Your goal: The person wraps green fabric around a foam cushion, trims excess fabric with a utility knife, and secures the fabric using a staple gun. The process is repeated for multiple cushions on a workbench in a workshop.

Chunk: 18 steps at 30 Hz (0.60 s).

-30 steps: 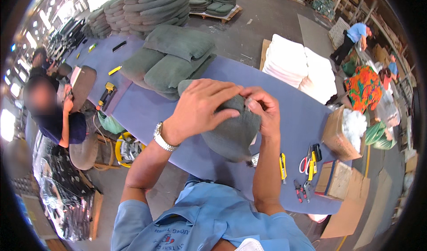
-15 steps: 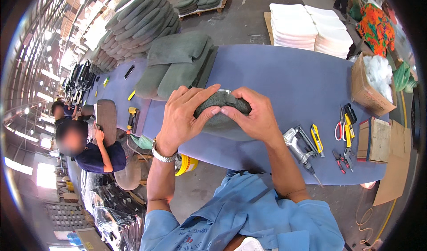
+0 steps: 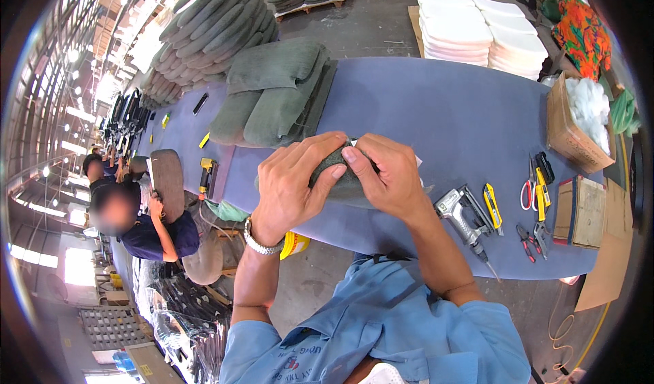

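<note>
Head view. The left hand (image 3: 294,183) and the right hand (image 3: 387,173) are both clamped over one green cushion cover (image 3: 340,180), which lies on the near edge of the long blue table (image 3: 443,112). Left thumb and fingers curl over the fabric from the left; the right hand's fingers (image 3: 355,158) pinch the top edge, fingertips of both hands nearly meeting. Whether the cover is stuffed or flat under the palms cannot be told, since the hands hide most of it.

Around it: a stack of green cushions (image 3: 276,94) sits just behind the hands, white foam pads (image 3: 477,30) well apart at the far right, a cardboard box of white stuffing (image 3: 579,122) at the right end. A grey staple gun (image 3: 463,217) lies just right of the right forearm, its nose toward the table edge. Beside it lie a yellow knife (image 3: 492,207), red scissors (image 3: 528,193) and pliers (image 3: 526,241). Another person in a dark shirt (image 3: 146,231) works on a brown panel (image 3: 167,180) to the left, apart from the table.

Risks, judged:
- Cover sits at the table lip; a slack grip on either side likely lets it slide off toward the floor
- Pinch on the top edge is narrow; uneven pull from the two hands may twist or bunch the fabric
- Right elbow passes near the staple gun and knife; a sideways sweep could knock them off or nick the forearm
</note>
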Tool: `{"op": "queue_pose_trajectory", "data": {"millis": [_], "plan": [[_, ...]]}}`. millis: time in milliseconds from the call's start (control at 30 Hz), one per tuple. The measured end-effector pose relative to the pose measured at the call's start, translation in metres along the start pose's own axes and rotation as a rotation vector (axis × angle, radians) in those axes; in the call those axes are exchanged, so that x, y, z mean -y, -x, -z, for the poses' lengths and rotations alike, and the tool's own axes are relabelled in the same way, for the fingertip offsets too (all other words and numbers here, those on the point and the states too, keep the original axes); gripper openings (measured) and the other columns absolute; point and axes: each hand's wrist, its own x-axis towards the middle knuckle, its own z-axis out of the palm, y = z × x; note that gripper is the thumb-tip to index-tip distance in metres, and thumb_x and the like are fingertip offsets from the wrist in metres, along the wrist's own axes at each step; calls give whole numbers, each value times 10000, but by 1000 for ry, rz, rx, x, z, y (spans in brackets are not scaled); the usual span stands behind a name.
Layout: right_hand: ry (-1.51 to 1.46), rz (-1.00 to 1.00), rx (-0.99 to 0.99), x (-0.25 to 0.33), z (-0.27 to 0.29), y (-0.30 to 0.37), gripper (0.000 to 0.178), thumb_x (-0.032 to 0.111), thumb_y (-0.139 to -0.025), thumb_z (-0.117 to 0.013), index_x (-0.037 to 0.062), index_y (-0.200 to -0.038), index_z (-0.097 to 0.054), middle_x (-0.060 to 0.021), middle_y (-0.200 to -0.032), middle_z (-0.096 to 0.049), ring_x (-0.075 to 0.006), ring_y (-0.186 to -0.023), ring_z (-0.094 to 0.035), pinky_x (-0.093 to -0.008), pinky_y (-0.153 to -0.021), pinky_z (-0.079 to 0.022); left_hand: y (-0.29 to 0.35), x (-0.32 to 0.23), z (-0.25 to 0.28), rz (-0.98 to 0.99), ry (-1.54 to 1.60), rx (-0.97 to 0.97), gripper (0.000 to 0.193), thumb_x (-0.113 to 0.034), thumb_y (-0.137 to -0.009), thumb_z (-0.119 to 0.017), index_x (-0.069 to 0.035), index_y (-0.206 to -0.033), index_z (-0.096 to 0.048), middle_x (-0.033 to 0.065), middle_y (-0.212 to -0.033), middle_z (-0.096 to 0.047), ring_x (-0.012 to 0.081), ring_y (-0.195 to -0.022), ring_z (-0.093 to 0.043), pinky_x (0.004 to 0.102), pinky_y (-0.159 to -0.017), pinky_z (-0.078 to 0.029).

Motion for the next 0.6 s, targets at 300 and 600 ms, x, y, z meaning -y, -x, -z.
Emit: {"op": "queue_pose_trajectory", "data": {"millis": [300,600], "plan": [[-125,133,119,-1,1,-10,313,185,-988,-655,18,-738,-566,-138,-661,-508,-340,-588,-521,-421,-543,-397,7,-5,8,109,71,5,96,-139,-872,-748,-52,-877,-709,74,-752,-679,278,-612,-621,366,-562,-437],[-164,99,75,-18,-24,-22,346,204,-1001,-650,6,-735,-550,-145,-638,-462,-324,-556,-444,-413,-522,-370,12,3,11,301,45,20,178,-78,-919,-696,-27,-756,-646,113,-643,-575,312,-531,-532,408,-516,-398]]}}
